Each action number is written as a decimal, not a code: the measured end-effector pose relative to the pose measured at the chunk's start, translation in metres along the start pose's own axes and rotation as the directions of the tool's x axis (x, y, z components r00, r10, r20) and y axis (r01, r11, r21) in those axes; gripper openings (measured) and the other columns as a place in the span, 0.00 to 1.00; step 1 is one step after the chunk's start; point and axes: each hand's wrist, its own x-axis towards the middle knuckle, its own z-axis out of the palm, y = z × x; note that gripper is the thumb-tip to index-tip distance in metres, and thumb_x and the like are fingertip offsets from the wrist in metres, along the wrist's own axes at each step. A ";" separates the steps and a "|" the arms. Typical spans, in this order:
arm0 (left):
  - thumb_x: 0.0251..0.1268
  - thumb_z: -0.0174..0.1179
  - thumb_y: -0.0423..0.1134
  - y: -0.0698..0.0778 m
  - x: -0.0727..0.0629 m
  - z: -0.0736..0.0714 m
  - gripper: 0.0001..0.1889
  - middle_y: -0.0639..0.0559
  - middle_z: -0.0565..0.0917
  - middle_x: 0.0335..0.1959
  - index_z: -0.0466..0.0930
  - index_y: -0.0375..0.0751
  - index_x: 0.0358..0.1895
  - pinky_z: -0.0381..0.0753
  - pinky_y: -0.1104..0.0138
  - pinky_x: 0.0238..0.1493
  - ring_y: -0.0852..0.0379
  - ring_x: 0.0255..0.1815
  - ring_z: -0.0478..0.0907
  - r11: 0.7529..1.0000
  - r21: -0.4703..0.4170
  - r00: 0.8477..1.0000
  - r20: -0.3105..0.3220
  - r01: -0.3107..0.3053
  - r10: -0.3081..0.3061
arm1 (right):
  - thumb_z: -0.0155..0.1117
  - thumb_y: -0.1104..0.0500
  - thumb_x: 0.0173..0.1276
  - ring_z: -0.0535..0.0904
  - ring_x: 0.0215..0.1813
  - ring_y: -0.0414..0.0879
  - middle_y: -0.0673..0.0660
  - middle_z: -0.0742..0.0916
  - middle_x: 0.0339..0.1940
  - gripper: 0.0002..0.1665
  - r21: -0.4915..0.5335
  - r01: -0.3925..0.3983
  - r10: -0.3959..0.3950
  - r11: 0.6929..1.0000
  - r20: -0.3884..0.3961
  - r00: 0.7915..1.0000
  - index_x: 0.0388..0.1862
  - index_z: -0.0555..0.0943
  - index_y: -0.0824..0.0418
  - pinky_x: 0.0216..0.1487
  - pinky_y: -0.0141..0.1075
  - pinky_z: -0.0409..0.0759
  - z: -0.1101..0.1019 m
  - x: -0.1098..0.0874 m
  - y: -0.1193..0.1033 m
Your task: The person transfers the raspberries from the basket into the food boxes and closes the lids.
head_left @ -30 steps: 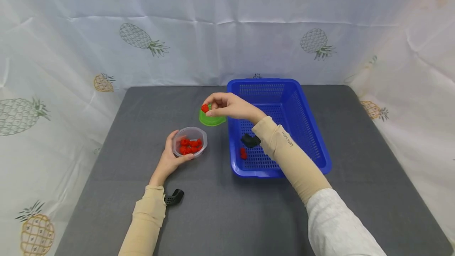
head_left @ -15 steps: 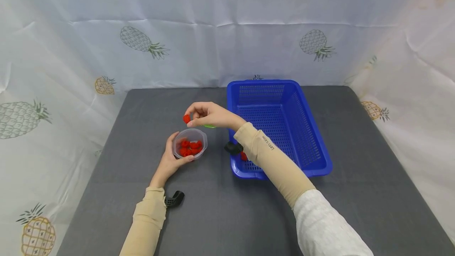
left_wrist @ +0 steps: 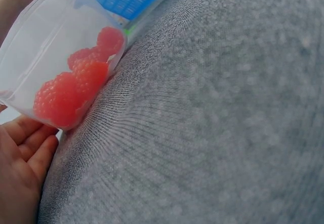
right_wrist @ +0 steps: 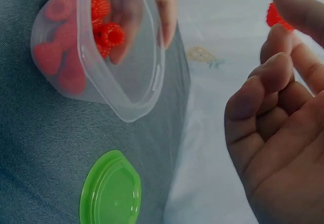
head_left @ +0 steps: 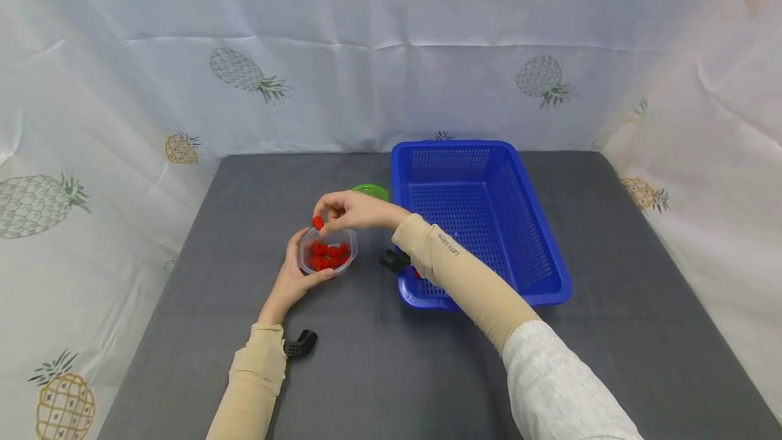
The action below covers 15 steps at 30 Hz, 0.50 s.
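Note:
Between thumb and fingertips my right hand (head_left: 351, 211) pinches a raspberry (head_left: 318, 223), just above the far rim of a clear plastic tub (right_wrist: 114, 89). Several raspberries (left_wrist: 68, 95) lie in the bottom of the tub, which stands on the grey cloth. My left hand (head_left: 293, 284) grips the tub from its left side, thumb along the near wall and fingers round the far side. In the right wrist view the pinched raspberry shows at the upper right, partly hidden by the thumb. A green lid (right_wrist: 112, 191) lies on the cloth beyond the tub.
A blue plastic basket (head_left: 552, 260) stands right of the tub. Something red (head_left: 417, 273) in its near left corner is mostly hidden by my right forearm. Black wrist pieces (head_left: 301, 343) stick out from both sleeves. White pineapple-print cloth hangs around the grey table (head_left: 379, 372).
My right hand has carried the raspberry left and toward me, from over the green lid to the tub's far rim. The left hand and tub stay in place.

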 end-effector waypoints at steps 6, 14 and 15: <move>0.54 0.66 0.37 -0.001 -0.001 -0.001 0.48 0.38 0.57 0.71 0.41 0.46 0.72 0.53 0.45 0.70 0.41 0.71 0.56 1.000 -0.027 1.000 0.014 0.007 -0.007 | 0.63 0.57 0.63 0.67 0.24 0.46 0.55 0.78 0.24 0.13 -0.068 -0.067 0.069 0.995 0.039 0.997 0.47 0.77 0.55 0.27 0.29 0.66 0.002 0.009 0.003; 0.54 0.66 0.38 -0.001 -0.002 -0.001 0.48 0.39 0.54 0.72 0.41 0.46 0.72 0.55 0.44 0.69 0.40 0.70 0.55 1.000 -0.009 1.000 0.012 0.020 -0.020 | 0.67 0.56 0.60 0.77 0.35 0.56 0.59 0.82 0.28 0.13 -0.222 -0.189 0.216 0.956 0.103 0.971 0.42 0.77 0.58 0.28 0.28 0.69 0.008 0.021 0.005; 0.54 0.66 0.38 -0.001 -0.002 -0.001 0.48 0.39 0.53 0.72 0.40 0.46 0.72 0.55 0.44 0.69 0.40 0.71 0.55 1.000 -0.011 1.000 0.012 0.022 -0.022 | 0.67 0.56 0.59 0.77 0.36 0.57 0.56 0.81 0.27 0.14 -0.234 -0.195 0.225 0.952 0.109 0.968 0.42 0.77 0.59 0.28 0.28 0.70 0.009 0.023 0.006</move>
